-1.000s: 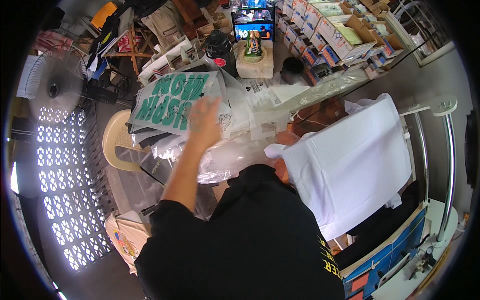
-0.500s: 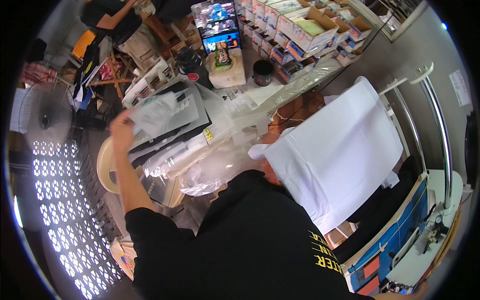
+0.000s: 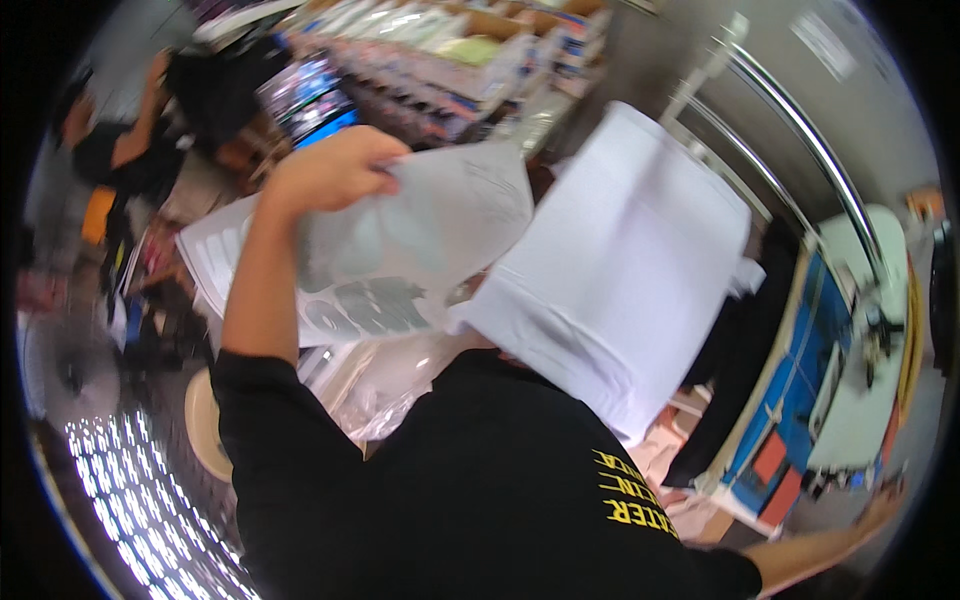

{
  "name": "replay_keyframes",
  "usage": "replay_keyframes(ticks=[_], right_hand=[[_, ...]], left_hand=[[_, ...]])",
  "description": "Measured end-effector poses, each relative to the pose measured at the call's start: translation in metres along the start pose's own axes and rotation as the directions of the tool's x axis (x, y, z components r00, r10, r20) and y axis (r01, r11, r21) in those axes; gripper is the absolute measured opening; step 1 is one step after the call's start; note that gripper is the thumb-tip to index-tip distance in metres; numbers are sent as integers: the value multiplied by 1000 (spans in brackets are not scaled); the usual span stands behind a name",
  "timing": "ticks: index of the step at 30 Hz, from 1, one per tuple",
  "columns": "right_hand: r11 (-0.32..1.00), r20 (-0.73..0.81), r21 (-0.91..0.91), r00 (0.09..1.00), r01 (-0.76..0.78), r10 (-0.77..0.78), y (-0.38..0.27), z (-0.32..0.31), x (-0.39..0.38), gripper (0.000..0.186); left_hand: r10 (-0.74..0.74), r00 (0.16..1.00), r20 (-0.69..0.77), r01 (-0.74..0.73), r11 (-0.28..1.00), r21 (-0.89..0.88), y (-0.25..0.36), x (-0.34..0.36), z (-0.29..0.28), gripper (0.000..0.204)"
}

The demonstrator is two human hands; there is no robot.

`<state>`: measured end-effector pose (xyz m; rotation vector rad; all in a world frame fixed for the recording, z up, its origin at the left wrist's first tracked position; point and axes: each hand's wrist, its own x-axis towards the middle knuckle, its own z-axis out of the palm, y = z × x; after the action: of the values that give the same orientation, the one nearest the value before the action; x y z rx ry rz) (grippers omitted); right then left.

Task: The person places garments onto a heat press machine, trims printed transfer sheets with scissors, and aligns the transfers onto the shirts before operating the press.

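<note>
My left hand [image 3: 340, 168] is closed on the upper edge of a large translucent film sheet [image 3: 440, 220] with pale printed lettering and shapes. The sheet hangs slightly curved, its right corner near a white cloth [image 3: 620, 260], apparently a garment, draped over a flat board on my right. My left forearm hides part of the film. Out at the lower right my right hand [image 3: 882, 503] is beside the end of a pale green machine plate [image 3: 868, 330]. That hand is small, dim and smeared, so its fingers cannot be made out.
Chrome tubular rails [image 3: 800, 120] rise behind the white cloth. Open boxes of packed goods [image 3: 470, 50] line the back, near a lit screen [image 3: 310, 100]. Clear plastic [image 3: 380, 400] lies before me. Far left are a person [image 3: 130, 150] and a blurred fan [image 3: 75, 370].
My left hand has lifted the film off the pile of sheets and brought it rightward, toward the white cloth. The whole view has turned. My right hand now shows more fully at the lower right.
</note>
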<state>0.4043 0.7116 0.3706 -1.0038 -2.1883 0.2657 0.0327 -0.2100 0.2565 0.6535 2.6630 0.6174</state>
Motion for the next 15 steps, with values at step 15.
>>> replay_keyframes(ticks=[15], right_hand=[[341, 949, 282, 314, -897, 39, -210, 255, -471, 41]], left_hand=[[454, 880, -138, -405, 870, 280, 85, 196, 291, 60]])
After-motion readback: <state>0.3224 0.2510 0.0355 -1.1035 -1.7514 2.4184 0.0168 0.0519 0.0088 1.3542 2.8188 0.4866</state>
